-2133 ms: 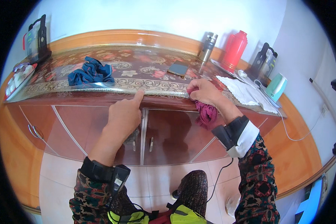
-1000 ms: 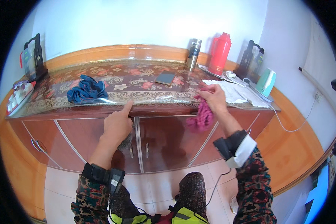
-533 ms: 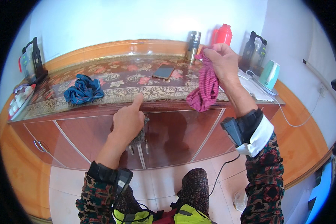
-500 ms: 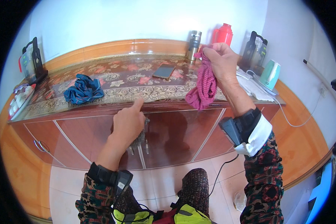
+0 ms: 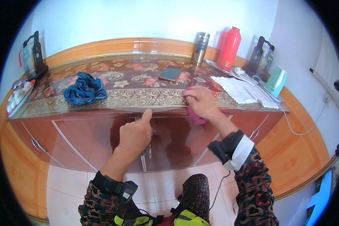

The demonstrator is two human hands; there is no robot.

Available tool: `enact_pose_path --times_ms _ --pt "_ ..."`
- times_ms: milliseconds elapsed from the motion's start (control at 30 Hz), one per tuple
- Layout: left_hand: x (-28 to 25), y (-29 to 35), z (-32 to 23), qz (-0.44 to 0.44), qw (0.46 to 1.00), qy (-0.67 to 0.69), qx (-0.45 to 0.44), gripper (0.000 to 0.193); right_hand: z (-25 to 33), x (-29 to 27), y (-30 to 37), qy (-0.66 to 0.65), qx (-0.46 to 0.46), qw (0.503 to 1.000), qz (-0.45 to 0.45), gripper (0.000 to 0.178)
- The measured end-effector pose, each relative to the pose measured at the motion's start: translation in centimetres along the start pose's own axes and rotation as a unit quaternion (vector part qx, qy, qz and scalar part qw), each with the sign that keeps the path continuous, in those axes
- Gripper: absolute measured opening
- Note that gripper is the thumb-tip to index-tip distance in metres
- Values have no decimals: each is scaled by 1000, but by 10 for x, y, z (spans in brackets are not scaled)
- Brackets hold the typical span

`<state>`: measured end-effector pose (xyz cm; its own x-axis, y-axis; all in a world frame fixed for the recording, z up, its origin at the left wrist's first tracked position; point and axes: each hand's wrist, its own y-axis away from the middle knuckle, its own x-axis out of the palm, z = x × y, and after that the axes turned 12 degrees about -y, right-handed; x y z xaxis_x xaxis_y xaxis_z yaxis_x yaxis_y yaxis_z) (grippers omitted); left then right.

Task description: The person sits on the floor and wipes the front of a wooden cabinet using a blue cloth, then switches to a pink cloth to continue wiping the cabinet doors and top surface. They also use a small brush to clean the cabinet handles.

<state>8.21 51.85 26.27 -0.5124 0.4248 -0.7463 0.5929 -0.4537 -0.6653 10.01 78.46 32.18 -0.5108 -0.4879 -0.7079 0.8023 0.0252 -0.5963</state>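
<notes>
My right hand (image 5: pixel 203 102) is closed on a magenta striped cloth (image 5: pixel 196 117), low at the front edge of the cabinet top. Part of the cloth hangs below the hand, and the rest is hidden by it. My left hand (image 5: pixel 135 135) is in front of the cabinet doors, fingers curled and thumb side up. Bits of something grey and textured (image 5: pixel 145 151) show at its far side; what it is I cannot make out. A crumpled dark blue cloth with thin stripes (image 5: pixel 85 89) lies on the cabinet top (image 5: pixel 147 98) to the left.
Behind my hands lies a phone (image 5: pixel 170 73). A steel flask (image 5: pixel 201 47), a red thermos (image 5: pixel 229 49), a white cloth (image 5: pixel 235 90) and a mint-green appliance (image 5: pixel 276 81) with a cord stand or lie at right. At far left is a tray of white cups (image 5: pixel 20 98).
My right hand has come down and a little left with the magenta cloth, from in front of the thermos to the cabinet's front edge. My left hand has shifted slightly right and down.
</notes>
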Motion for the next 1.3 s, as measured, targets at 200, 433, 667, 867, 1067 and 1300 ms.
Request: enact_pose_path --times_ms 200,433,667,867,1067,1300 --pt "7 4 15 -80 994 72 -35 30 76 89 8 -137 -258 952 -90 27" --pt "-22 31 31 -124 990 69 14 34 89 84 86 -269 -205 941 12 42" --pt "-36 -30 37 3 998 -68 9 25 35 12 105 -105 -200 955 -193 27" --pt "-36 -68 43 35 996 -84 -23 27 5 -27 80 83 -190 957 -202 25" --pt "-22 -78 52 40 997 -3 -65 25 9 -8 74 131 -186 965 -131 26" --pt "-15 -90 69 112 988 71 -74 26 48 12 40 34 -93 991 -90 29"
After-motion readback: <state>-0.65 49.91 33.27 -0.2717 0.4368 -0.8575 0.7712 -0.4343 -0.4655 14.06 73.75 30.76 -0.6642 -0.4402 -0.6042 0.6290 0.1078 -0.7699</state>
